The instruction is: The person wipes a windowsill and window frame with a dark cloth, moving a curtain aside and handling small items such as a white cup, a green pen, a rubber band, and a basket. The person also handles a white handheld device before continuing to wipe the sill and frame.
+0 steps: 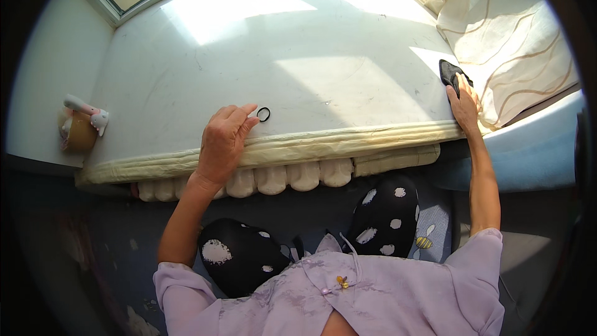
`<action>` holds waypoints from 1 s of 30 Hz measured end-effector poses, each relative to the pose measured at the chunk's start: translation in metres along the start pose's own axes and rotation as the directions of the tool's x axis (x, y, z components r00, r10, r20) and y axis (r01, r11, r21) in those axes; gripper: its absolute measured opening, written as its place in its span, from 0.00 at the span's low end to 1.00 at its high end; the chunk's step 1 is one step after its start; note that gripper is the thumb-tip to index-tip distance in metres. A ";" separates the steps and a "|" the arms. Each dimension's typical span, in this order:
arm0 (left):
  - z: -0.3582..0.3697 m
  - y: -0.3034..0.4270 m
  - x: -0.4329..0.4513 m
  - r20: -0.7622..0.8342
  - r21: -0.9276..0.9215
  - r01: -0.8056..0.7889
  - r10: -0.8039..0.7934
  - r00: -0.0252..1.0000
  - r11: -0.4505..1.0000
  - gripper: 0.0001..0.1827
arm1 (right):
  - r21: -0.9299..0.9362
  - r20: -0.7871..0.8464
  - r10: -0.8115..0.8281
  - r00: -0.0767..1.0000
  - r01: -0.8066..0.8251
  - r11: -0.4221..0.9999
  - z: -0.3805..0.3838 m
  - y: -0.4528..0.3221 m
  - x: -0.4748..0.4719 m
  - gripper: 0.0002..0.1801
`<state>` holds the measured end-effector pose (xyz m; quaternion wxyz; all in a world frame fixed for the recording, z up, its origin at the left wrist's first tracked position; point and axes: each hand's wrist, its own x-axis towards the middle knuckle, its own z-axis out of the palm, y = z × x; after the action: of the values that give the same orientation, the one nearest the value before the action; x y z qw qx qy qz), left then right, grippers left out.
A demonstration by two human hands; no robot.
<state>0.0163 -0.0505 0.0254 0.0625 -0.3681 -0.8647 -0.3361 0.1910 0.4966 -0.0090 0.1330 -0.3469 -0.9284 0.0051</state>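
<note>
On the white windowsill lies a thin black ring-shaped band, possibly a hair tie. My left hand is just left of it, thumb and forefinger slightly apart at its edge; whether they touch it is unclear. At the sill's right end, my right hand has its fingers over a folded black cloth item and appears to grip it. The fingers and the curtain hide part of that item.
A pale padded edge runs along the windowsill, with a radiator below. At the left corner stands a brown container with a white and pink cat-faced object. A cream curtain hangs at the right, beside light-blue upholstery.
</note>
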 end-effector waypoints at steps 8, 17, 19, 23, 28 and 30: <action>0.009 -0.010 0.031 0.229 -0.091 0.159 -0.134 0.964 0.983 0.09 | 0.118 -0.004 -0.326 0.945 0.324 0.939 -0.005 -0.209 -0.052 0.32; -0.030 -0.049 -0.003 -0.458 -0.487 0.127 -0.377 0.805 0.864 0.04 | 0.650 0.061 -0.624 0.779 0.443 0.617 -0.006 -0.480 -0.087 0.20; -0.047 -0.051 -0.014 -0.450 -0.362 0.201 -0.359 0.818 0.910 0.04 | 0.797 0.062 -0.607 0.792 0.327 0.508 -0.011 -0.489 -0.069 0.19; -0.079 -0.083 -0.095 -0.624 0.045 0.396 -0.284 0.728 0.917 0.12 | 0.658 -0.095 -0.538 0.838 0.458 0.598 -0.037 -0.355 -0.020 0.20; -0.122 -0.188 -0.431 -0.806 0.199 0.910 -0.467 0.363 0.364 0.14 | 0.287 -0.197 -0.156 0.968 0.209 0.935 -0.032 -0.088 -0.007 0.20; -0.153 -0.206 -0.618 -0.726 -0.132 0.984 -0.664 -0.177 -0.117 0.24 | 0.129 -0.122 -0.016 0.992 0.031 0.991 -0.024 0.010 -0.016 0.24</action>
<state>0.3010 -0.6172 -0.1873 0.1642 0.5107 -0.8335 -0.1325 0.2155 0.4917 0.0091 0.2113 -0.3261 -0.9204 0.0433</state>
